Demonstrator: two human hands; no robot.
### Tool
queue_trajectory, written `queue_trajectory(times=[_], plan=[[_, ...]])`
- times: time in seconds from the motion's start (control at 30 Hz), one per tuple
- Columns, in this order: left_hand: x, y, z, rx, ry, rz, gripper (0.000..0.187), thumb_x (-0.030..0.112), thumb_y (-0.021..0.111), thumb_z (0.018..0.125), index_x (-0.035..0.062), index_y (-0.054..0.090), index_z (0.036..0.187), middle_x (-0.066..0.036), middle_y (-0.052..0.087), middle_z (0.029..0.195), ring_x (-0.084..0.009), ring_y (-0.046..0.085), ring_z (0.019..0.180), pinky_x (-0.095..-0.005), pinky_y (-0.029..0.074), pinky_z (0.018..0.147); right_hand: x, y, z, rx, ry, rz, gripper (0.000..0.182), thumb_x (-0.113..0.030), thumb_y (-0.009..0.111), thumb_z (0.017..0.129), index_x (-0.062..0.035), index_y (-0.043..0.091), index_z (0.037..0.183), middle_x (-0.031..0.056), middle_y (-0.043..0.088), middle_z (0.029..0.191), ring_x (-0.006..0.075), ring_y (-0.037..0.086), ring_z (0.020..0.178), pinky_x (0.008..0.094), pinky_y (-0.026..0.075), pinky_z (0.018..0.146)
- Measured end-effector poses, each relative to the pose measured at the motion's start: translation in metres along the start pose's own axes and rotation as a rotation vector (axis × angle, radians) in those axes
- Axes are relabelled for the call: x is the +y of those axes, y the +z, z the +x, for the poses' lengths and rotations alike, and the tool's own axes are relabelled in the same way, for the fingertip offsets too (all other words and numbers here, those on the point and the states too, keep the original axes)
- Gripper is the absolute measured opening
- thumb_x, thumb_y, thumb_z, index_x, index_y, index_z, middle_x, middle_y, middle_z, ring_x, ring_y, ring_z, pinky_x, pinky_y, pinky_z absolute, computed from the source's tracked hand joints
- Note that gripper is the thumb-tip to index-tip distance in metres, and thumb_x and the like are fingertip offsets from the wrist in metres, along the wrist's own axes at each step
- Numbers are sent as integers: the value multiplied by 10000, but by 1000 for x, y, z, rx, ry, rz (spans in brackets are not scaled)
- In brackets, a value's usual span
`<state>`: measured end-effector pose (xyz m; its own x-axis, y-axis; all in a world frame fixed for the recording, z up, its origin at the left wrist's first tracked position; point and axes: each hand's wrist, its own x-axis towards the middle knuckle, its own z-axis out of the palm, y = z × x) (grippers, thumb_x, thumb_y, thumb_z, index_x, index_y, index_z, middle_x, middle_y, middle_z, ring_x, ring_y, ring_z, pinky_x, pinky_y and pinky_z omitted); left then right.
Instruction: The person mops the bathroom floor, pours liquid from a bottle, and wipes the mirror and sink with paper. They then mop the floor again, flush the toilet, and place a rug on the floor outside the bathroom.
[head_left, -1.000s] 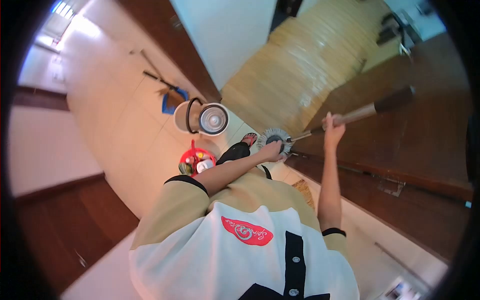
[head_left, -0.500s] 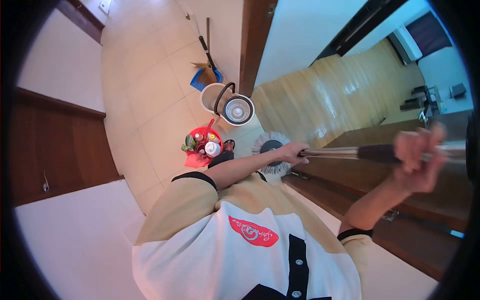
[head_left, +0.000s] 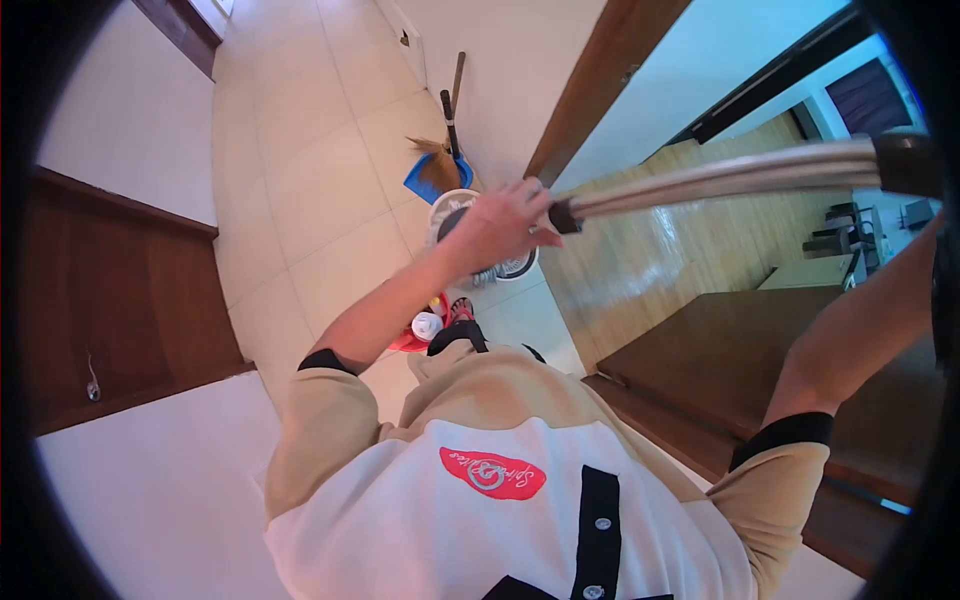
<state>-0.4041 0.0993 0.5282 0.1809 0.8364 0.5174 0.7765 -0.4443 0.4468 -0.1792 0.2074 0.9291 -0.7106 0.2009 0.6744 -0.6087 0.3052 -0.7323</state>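
My left hand (head_left: 503,228) is closed around the lower part of a mop handle (head_left: 720,180), beside its dark collar. From there the metal pole slants up to the right, close to the camera and blurred. Below my hand, grey mop strands (head_left: 485,276) show over a white spin bucket (head_left: 440,203); my hand and wrist hide most of the mop head and bucket. My right forearm (head_left: 860,310) reaches up at the right edge, and the hand on it is out of view.
A blue dustpan (head_left: 422,183) and broom (head_left: 440,172) lean by the wall behind the bucket. A red basket (head_left: 408,343) with bottles sits near my foot (head_left: 462,308). Brown door panels (head_left: 720,350) stand at right, a wood-floored room (head_left: 690,215) beyond the frame, and another door (head_left: 120,300) at left.
The mop head has moved from the floor at the doorway left to the bucket. My left hand has gone up and left with it; my right hand has risen out of view.
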Motion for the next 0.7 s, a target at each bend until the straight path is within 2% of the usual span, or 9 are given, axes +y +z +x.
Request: queue_trajectory(times=[0.17,0.2,0.3,0.33,0.37,0.5,0.57,0.63,0.7], plan=[[-85,27,-20,40,-177,125,316,344,677,738,54,553,738,-116,560,767,-271,586,704,-385,465,612,113,22,25,461,-155,-462,289,-323,493,894,-56,521,1001,24,506,654,87,543,613,282,475,593],[-102,34,-20,132,-220,61,322,340,680,735,51,547,693,-117,556,721,-278,586,638,-400,464,571,133,27,32,555,-160,-516,238,-305,512,889,-70,505,928,3,477,609,75,504,545,262,451,536],[-140,43,-31,50,-380,36,344,376,680,733,54,562,721,-113,568,741,-285,590,682,-395,469,594,203,56,41,821,-68,-524,242,-250,567,873,-112,457,707,-59,389,473,39,387,342,205,379,365],[-152,40,-32,-84,-474,6,366,386,701,718,50,584,803,-118,584,808,-284,598,764,-382,473,653,218,53,40,873,26,-480,254,-244,573,869,-113,451,690,-56,393,468,44,383,337,205,358,345],[-159,39,-31,-63,-477,-37,378,382,708,714,49,581,840,-121,584,830,-282,596,790,-378,471,674,234,49,38,925,118,-431,266,-239,579,866,-115,445,673,-53,398,462,49,379,332,205,337,324],[-164,28,-4,47,-509,-145,431,331,743,697,42,557,957,-111,586,903,-246,591,864,-360,458,737,314,45,11,838,208,-336,222,-201,616,838,-89,460,728,11,422,455,95,393,327,240,338,302],[-167,29,16,80,-466,-234,484,316,755,685,50,522,1015,-111,581,945,-240,580,891,-354,450,763,351,54,-17,740,249,-452,311,-276,632,836,-72,515,632,-52,433,492,48,421,440,232,356,430],[-171,35,33,78,-359,-383,570,329,760,670,67,470,1086,-126,569,998,-261,559,918,-351,442,794,396,58,-47,707,300,-239,188,-59,609,830,-51,510,670,-12,488,549,67,432,415,229,352,391],[-165,41,38,101,-412,-487,438,252,759,680,13,540,973,-127,608,845,-187,586,772,-323,458,700,428,69,-69,739,256,-350,320,-262,698,776,-67,548,572,-51,449,479,38,421,470,227,350,429]])
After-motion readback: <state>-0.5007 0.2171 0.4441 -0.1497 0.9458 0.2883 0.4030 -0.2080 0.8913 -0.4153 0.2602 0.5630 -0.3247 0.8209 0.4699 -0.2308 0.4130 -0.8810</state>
